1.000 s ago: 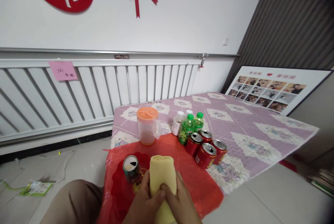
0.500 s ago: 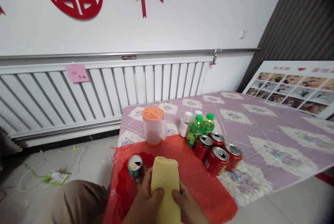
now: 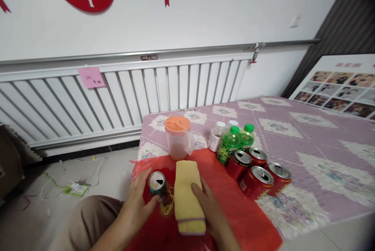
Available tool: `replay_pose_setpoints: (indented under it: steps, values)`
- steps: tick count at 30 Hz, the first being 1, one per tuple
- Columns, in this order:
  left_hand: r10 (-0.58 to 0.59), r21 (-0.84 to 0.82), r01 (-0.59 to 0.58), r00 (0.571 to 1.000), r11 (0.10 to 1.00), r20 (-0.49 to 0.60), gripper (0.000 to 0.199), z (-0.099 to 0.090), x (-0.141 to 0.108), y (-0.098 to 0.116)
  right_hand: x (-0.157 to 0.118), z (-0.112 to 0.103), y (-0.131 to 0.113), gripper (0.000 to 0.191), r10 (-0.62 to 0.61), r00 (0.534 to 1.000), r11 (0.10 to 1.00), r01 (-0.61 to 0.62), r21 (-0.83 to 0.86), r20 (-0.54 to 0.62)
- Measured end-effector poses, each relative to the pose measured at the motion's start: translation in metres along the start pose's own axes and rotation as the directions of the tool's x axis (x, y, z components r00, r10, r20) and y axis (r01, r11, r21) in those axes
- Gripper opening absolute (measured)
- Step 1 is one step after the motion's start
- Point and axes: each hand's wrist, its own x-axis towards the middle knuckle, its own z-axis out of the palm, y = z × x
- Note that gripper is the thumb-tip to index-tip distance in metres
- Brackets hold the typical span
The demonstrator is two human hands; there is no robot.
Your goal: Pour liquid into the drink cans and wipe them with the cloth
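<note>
Towel (image 3: 187, 194) lies folded on red sheet (image 3: 234, 208) over quilted bed (image 3: 307, 141), radiator (image 3: 131, 95) behind; I see right hand (image 3: 209, 212) flat on towel, left hand (image 3: 140, 200) fingers spread beside can (image 3: 157, 183).

Open red cloth (image 3: 234, 212) right of my right hand (image 3: 209, 208). Ahead, pitcher (image 3: 178, 137) blocks; green bottles (image 3: 234, 143) and red cans (image 3: 258, 173) crowd front-right. Teal can (image 3: 157, 183) touches my left hand (image 3: 140, 200).
</note>
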Motion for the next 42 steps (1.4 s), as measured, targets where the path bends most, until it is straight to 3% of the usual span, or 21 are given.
replay_pose_setpoints:
  steps: [7, 18, 25, 32, 37, 42]
  values:
    - [-0.054, 0.112, 0.045, 0.995, 0.993, 0.079, 0.074, 0.013, 0.014, -0.010, 0.013, 0.010, 0.002, 0.069, -0.035, 0.999, 0.980, 0.036, -0.197, 0.005]
    - [-0.079, 0.090, 0.072, 0.994, 0.993, 0.078, 0.074, 0.027, 0.021, -0.011, 0.020, 0.014, 0.011, 0.077, -0.040, 0.986, 0.970, 0.077, -0.229, 0.162]
    - [-0.075, 0.032, 0.071, 0.983, 0.997, 0.165, 0.074, 0.019, 0.023, -0.008, 0.022, 0.012, 0.012, 0.068, -0.009, 0.983, 0.916, 0.082, -0.394, 0.184]
    - [-0.043, -0.083, 0.074, 0.942, 0.994, 0.334, 0.083, 0.003, 0.026, -0.008, 0.026, 0.008, 0.021, 0.064, -0.097, 0.976, 0.826, 0.188, -0.531, 0.195]
    - [-0.047, -0.120, 0.110, 0.897, 0.987, 0.439, 0.090, -0.010, 0.028, -0.003, 0.024, 0.008, 0.022, 0.081, -0.097, 0.983, 0.850, 0.165, -0.500, 0.158]
    - [-0.056, -0.133, 0.133, 0.882, 0.982, 0.469, 0.089, -0.014, 0.028, 0.003, 0.017, 0.012, 0.014, 0.091, -0.036, 0.986, 0.945, 0.086, -0.315, 0.161]
